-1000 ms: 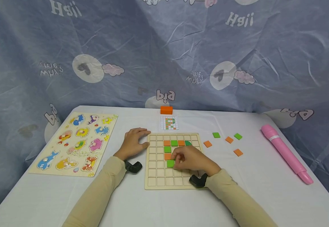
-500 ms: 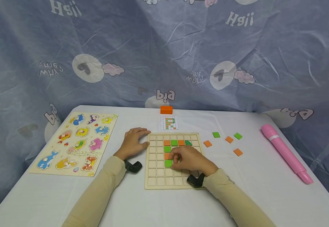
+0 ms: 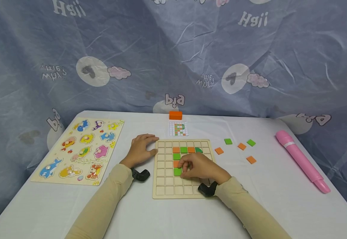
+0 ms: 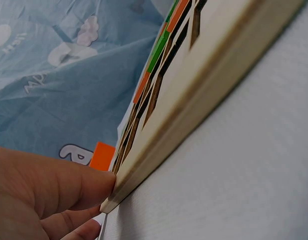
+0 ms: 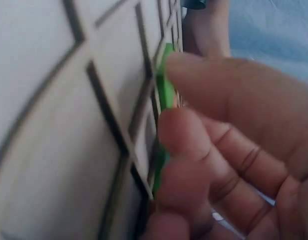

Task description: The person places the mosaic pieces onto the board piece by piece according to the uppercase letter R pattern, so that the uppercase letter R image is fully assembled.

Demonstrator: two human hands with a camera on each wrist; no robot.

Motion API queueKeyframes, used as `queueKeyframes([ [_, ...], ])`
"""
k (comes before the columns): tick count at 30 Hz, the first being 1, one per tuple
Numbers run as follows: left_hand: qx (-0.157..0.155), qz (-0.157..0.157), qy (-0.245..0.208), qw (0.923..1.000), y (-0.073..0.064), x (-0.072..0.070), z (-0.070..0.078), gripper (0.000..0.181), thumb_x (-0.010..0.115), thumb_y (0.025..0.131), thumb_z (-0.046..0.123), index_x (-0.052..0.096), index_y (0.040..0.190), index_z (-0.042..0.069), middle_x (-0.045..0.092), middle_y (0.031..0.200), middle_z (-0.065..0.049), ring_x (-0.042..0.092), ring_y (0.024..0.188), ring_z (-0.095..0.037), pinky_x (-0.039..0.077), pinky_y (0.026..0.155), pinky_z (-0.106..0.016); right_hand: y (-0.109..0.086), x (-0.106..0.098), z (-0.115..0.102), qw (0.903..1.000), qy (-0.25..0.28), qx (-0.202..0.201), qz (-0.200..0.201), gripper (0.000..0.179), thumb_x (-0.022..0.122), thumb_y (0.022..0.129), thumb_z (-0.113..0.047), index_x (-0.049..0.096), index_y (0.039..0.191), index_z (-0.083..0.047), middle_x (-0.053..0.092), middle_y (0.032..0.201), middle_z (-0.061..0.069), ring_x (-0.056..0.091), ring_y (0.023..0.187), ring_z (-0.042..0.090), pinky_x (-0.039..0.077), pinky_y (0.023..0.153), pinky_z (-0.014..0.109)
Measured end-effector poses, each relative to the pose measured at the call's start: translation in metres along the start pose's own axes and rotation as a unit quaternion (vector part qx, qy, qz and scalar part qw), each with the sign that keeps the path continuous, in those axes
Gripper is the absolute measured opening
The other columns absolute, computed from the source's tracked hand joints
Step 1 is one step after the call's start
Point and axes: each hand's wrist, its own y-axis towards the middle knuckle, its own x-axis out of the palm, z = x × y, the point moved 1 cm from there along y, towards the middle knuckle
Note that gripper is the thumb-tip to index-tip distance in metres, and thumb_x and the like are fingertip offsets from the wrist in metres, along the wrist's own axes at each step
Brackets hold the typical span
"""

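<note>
A square wooden grid board (image 3: 163,190) lies on the table with orange and green tiles in its cells. At its upper left corner, my left hand (image 3: 141,149) touches the edge with thumb and fingertips; the left wrist view shows the thumb (image 4: 81,187) against the rim. My right hand (image 3: 201,167) is over the board, pinching a green tile (image 3: 177,171) at the lower end of the tile column. An orange tile (image 3: 176,164) sits just above it, partly covered by the fingers. In the right wrist view, the thumb overlaps the green tile (image 5: 165,80).
Loose green (image 3: 228,141) and orange tiles (image 3: 251,160) lie right of the board. Behind it are a pattern card (image 3: 178,129) and an orange block (image 3: 175,115). A sea-animal puzzle (image 3: 83,169) lies left, a pink microphone-shaped object (image 3: 302,161) far right.
My right hand has shifted slightly left with the green tile, which now lines up under the orange one. The left hand has stayed at the board's corner.
</note>
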Motion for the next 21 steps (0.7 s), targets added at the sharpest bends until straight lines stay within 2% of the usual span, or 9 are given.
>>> queueKeyframes([
  [5,0.000,0.002,0.003,1.0000,0.001,0.001,-0.001,0.051,0.075,0.094,0.023,0.070,0.143,0.008,0.062,0.151,-0.014,0.046,0.148,-0.040,0.028,0.121,-0.064,-0.004,-0.012,0.011,0.9982,0.060,-0.004,0.008,0.010,0.080,0.094,-0.005,0.078,0.104,-0.004,0.062,0.079,-0.008,0.050,0.066,0.006,0.044,0.064,0.021],
  [9,-0.002,-0.001,0.000,1.0000,0.000,-0.001,0.001,0.051,0.074,0.094,0.022,0.070,0.143,0.008,0.062,0.152,-0.014,0.045,0.149,-0.040,0.028,0.122,-0.064,-0.011,-0.029,0.021,0.9942,0.105,0.004,0.023,0.016,0.074,0.099,-0.005,0.076,0.112,0.004,0.070,0.086,0.001,0.050,0.065,0.007,0.046,0.064,0.022],
  [13,-0.004,-0.004,-0.002,1.0000,0.000,-0.002,0.003,0.051,0.074,0.095,0.022,0.070,0.144,0.008,0.062,0.152,-0.014,0.045,0.149,-0.040,0.027,0.123,-0.064,-0.021,-0.050,0.033,0.9885,0.142,0.034,0.039,0.024,0.068,0.103,-0.005,0.071,0.122,0.009,0.074,0.094,0.011,0.051,0.061,0.010,0.048,0.060,0.026],
  [17,-0.006,-0.007,0.001,1.0000,0.000,-0.002,0.004,0.051,0.074,0.095,0.022,0.069,0.144,0.008,0.061,0.153,-0.015,0.044,0.150,-0.040,0.026,0.123,-0.065,-0.035,-0.068,0.048,0.9798,0.168,0.078,0.074,0.032,0.070,0.103,-0.007,0.066,0.129,0.011,0.069,0.094,0.014,0.050,0.063,0.014,0.046,0.059,0.029],
  [21,-0.006,-0.009,0.002,0.9999,0.000,-0.003,0.004,0.051,0.074,0.095,0.021,0.069,0.144,0.007,0.061,0.153,-0.015,0.044,0.149,-0.040,0.026,0.123,-0.065,-0.051,-0.084,0.063,0.9713,0.178,0.109,0.113,0.039,0.070,0.102,-0.009,0.063,0.134,0.011,0.071,0.097,0.014,0.052,0.067,0.014,0.046,0.062,0.028],
])
